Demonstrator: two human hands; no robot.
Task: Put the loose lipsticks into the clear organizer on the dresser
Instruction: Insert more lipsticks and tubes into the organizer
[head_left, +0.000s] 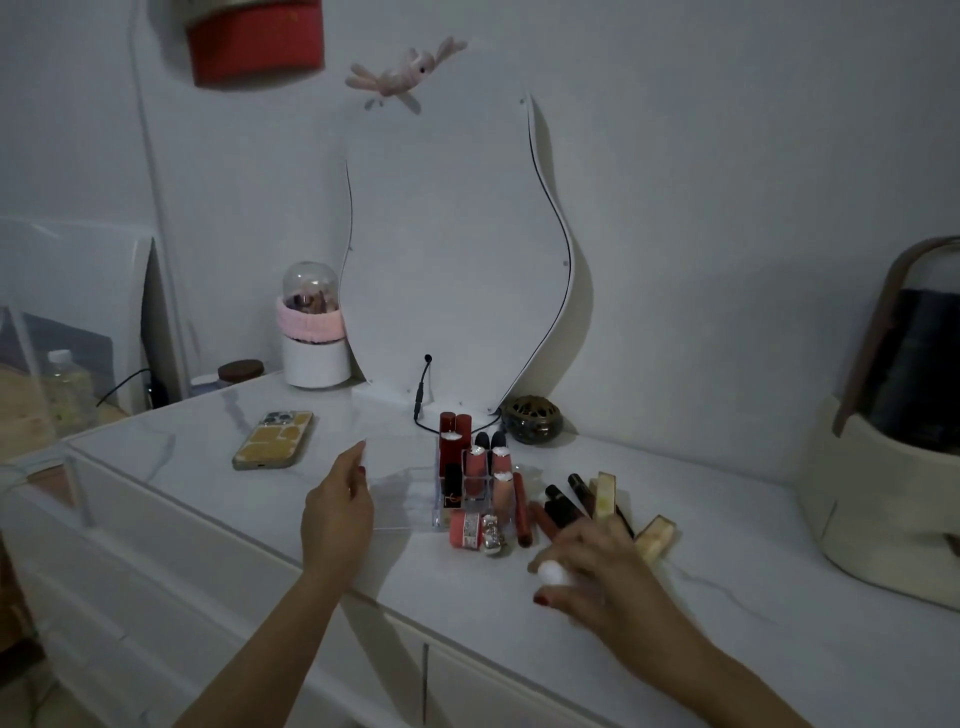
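Observation:
The clear organizer (400, 483) stands on the white dresser top (727, 530), with several lipsticks upright in its right-hand cells. My left hand (337, 512) rests against the organizer's left side, fingers straight. Loose lipsticks lie to the right: a coral one (464, 529), a silver-capped one (493, 535), a long red tube (521, 512), black tubes (563, 501) and gold ones (655, 538). My right hand (597, 571) hovers over the loose pile and pinches a small white-tipped tube (552, 571) between thumb and fingers.
A phone in a yellow case (274, 439) lies left of the organizer. Behind stand a wavy mirror (457, 249), a brass incense holder (535, 418), a pink-banded brush holder (311, 332) and a black cable (423, 395). A beige domed container (883, 457) sits far right.

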